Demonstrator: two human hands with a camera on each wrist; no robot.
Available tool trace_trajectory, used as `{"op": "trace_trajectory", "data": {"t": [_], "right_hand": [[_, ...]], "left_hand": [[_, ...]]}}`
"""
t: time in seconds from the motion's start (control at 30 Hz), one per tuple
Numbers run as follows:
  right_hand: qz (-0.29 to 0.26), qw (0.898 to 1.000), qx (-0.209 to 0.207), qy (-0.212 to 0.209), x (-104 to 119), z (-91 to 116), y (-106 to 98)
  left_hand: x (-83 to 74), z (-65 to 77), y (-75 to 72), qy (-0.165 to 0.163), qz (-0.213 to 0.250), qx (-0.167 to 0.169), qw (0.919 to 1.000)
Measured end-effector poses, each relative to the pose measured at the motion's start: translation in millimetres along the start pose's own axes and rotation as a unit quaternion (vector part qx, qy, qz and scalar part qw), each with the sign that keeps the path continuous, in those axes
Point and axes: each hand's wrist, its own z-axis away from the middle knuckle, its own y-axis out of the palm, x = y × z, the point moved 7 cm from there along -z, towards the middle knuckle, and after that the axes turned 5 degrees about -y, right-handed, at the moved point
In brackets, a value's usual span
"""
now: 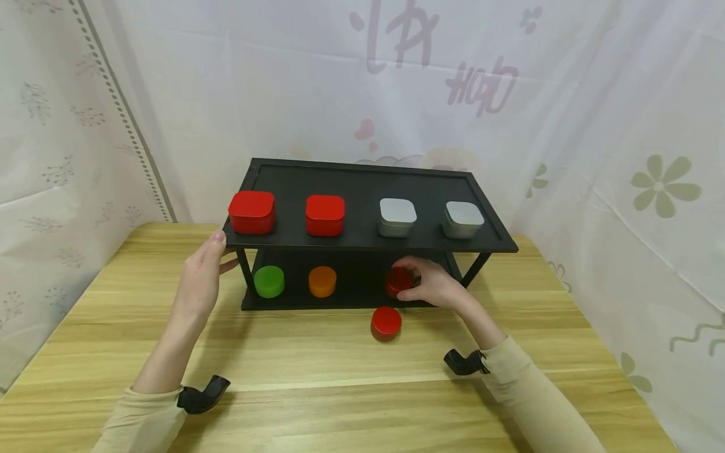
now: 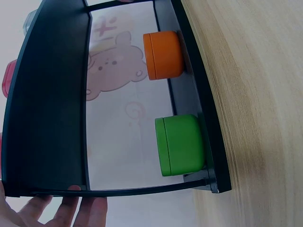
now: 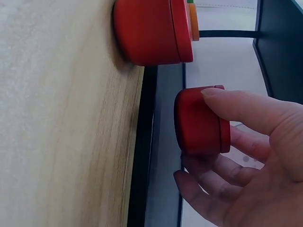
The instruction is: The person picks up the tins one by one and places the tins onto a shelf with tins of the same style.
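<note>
My right hand (image 1: 433, 283) holds a small round red tin (image 3: 196, 122) between thumb and fingers, at the lower tier of a black two-tier shelf (image 1: 362, 242). Whether that tin touches the tier, I cannot tell. On the table just in front of the shelf stands a second round red tin (image 1: 386, 324). My left hand (image 1: 199, 277) grips the upper tier's front left corner, thumb at the edge and fingertips (image 2: 97, 210) underneath. An orange round tin (image 1: 322, 282) and a green one (image 1: 269, 281) stand on the lower tier, left of the right hand.
On the upper tier stand two red square tins (image 1: 325, 216) at the left and two with white lids (image 1: 397, 218) at the right. Slanted posts (image 1: 476, 269) join the tiers. A printed white cloth (image 1: 595, 126) hangs behind the wooden table (image 1: 317, 390).
</note>
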Motion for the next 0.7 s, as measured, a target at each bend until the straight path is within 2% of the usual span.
{"op": "trace_trajectory", "data": {"t": [0.7], "right_hand": [[-0.015, 1.000, 0.023, 0.003, -2.9, -19.0, 5.3]], "left_hand": [[0.4, 0.4, 0.3, -0.004, 0.008, 0.001, 1.0000]]}}
